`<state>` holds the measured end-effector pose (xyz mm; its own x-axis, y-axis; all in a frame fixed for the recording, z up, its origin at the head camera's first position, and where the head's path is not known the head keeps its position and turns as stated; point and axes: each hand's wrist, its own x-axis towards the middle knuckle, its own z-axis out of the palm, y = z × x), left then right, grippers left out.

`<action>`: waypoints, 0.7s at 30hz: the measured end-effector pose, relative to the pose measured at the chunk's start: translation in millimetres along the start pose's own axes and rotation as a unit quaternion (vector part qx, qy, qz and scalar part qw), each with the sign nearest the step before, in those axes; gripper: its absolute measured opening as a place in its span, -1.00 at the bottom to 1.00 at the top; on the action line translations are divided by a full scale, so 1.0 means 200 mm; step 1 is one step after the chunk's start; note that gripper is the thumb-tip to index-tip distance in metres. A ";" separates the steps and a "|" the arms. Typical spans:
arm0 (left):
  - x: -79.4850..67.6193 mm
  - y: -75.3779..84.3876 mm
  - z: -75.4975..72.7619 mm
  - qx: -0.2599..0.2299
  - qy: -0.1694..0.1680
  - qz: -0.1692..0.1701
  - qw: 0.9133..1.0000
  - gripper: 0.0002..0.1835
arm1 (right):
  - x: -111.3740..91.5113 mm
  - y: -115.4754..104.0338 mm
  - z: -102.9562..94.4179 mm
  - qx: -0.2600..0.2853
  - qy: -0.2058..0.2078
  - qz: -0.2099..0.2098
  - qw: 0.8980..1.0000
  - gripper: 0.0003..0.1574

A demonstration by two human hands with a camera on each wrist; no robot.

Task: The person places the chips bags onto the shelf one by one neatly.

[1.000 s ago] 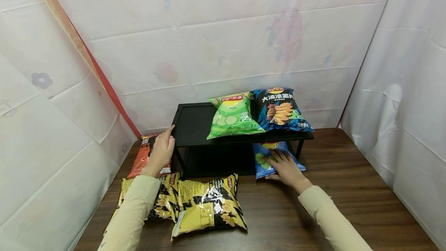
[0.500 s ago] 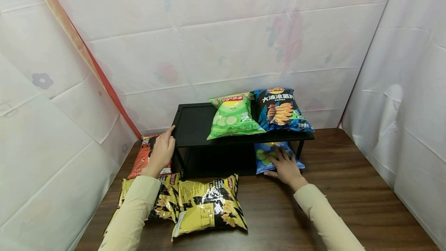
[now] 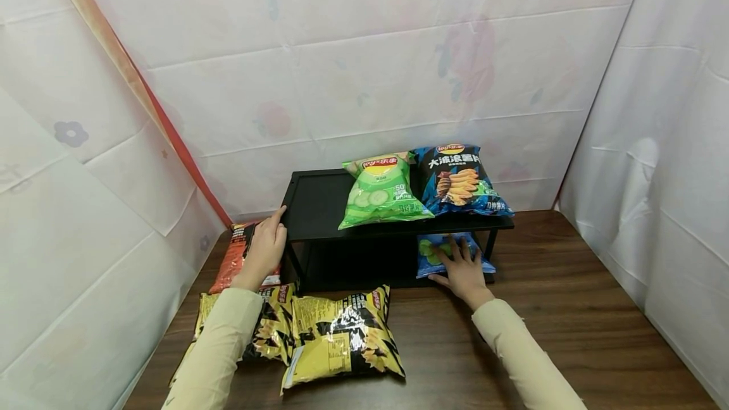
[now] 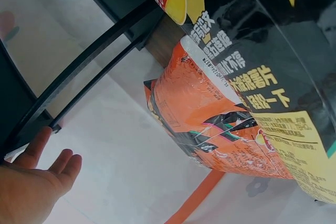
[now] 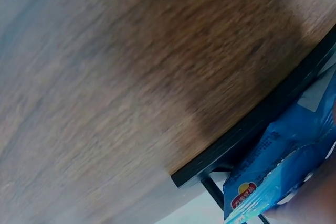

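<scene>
A blue chip bag [image 3: 431,257] lies on the lower level of the black two-tier rack [image 3: 319,202], under its right half. My right hand [image 3: 462,273] rests on that bag with the fingers spread, pressing its front. At the rack's left edge, my left hand [image 3: 265,247] touches the upper shelf's corner with extended fingers. The left wrist view shows this hand [image 4: 39,182] at the rack's frame, nothing in its grasp. On the upper shelf lie a green chip bag [image 3: 378,195] and a dark blue chip bag [image 3: 460,183].
Two yellow-and-black chip bags [image 3: 344,337] lie on the wooden table [image 3: 455,359] before the rack, one partly behind the left sleeve. A red-orange chip bag [image 3: 230,261] sits left of the rack. White printed curtains [image 3: 353,68] surround the table.
My right hand has pushed the blue bag slightly farther back and left onto the lower level. The left hand stays at the rack's left edge.
</scene>
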<state>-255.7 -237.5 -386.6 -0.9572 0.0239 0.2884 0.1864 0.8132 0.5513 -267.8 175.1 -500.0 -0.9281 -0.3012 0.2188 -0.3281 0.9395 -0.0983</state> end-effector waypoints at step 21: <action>0.01 -0.01 0.00 0.014 -0.009 -0.006 1.000 -0.45 | -0.02 -0.01 -0.04 -0.010 0.048 -0.065 0.997 -0.05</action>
<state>-257.0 -238.4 -387.5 -0.9630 0.0247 0.2685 0.1697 0.8293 0.5324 -262.8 176.4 -492.3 -0.8565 -0.4050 0.3201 -0.4402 0.8969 -0.0430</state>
